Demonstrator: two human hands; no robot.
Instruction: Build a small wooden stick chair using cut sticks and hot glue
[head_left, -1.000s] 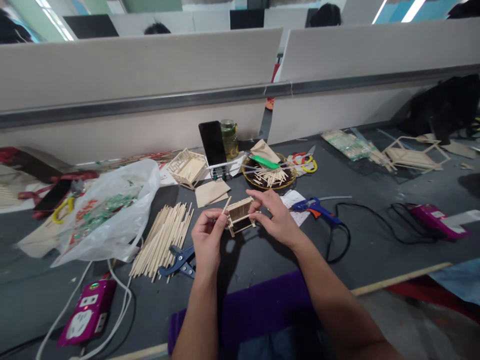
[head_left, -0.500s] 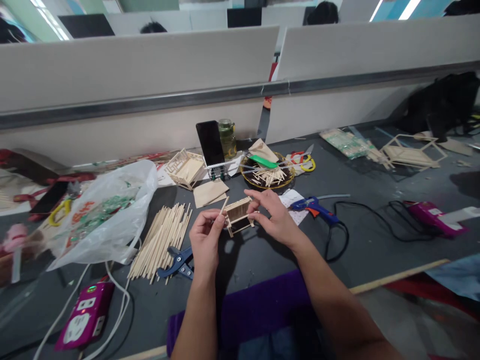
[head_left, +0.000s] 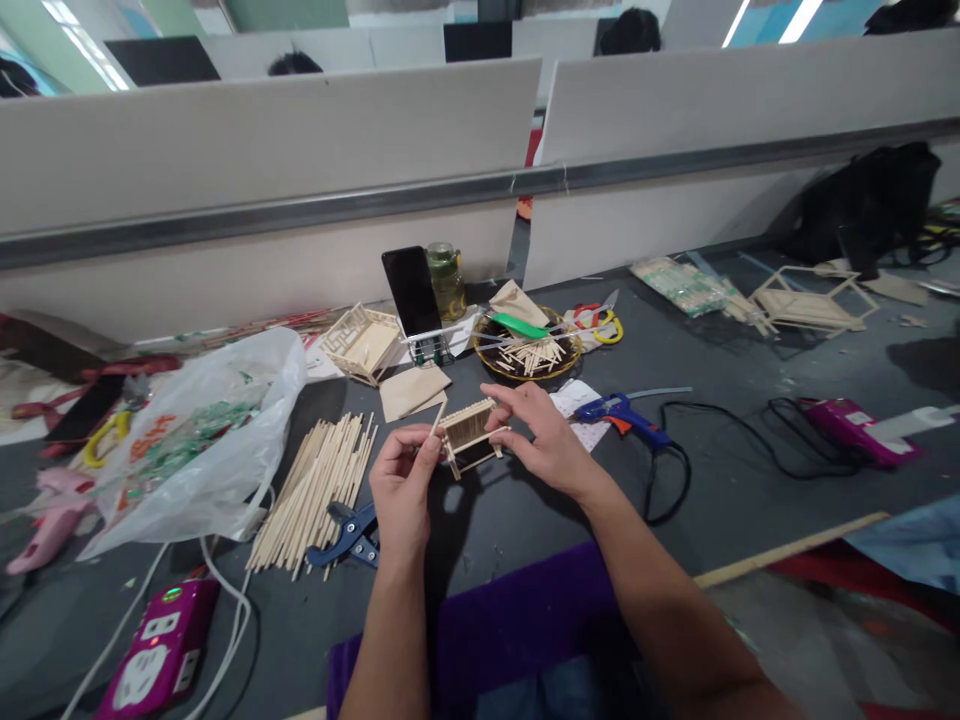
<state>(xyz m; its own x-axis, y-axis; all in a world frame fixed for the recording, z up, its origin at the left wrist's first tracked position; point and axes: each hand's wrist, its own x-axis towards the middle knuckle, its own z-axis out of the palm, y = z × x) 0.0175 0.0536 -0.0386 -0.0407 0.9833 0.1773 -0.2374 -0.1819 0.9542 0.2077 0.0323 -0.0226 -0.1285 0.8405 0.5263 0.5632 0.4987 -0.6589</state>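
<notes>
A small frame built of thin wooden sticks point(head_left: 471, 430), with a row of sticks side by side along one face, is held just above the desk between my hands. My left hand point(head_left: 405, 480) is closed at its left end, with a short wooden stick point(head_left: 440, 414) poking up between thumb and fingers. At the right end, my right hand point(head_left: 536, 430) grips the frame between thumb and forefinger. Left of my left hand lie a pile of loose wooden sticks point(head_left: 319, 490) and a blue-handled cutter point(head_left: 349, 535), partly hidden by that hand.
A blue glue gun point(head_left: 626, 415) with its cord lies to the right. Behind are a basket point(head_left: 574, 362) of short sticks, scissors point(head_left: 609, 325), a phone point(head_left: 412, 290), a jar point(head_left: 448, 280) and a stick-built box point(head_left: 364, 340). A plastic bag point(head_left: 281, 390) and a purple power strip point(head_left: 161, 650) are leftward.
The whole view has shifted slightly. Both hands keep their grip on the stick frame, with little movement. At the far left, a pink glue gun has turned and shows more fully.
</notes>
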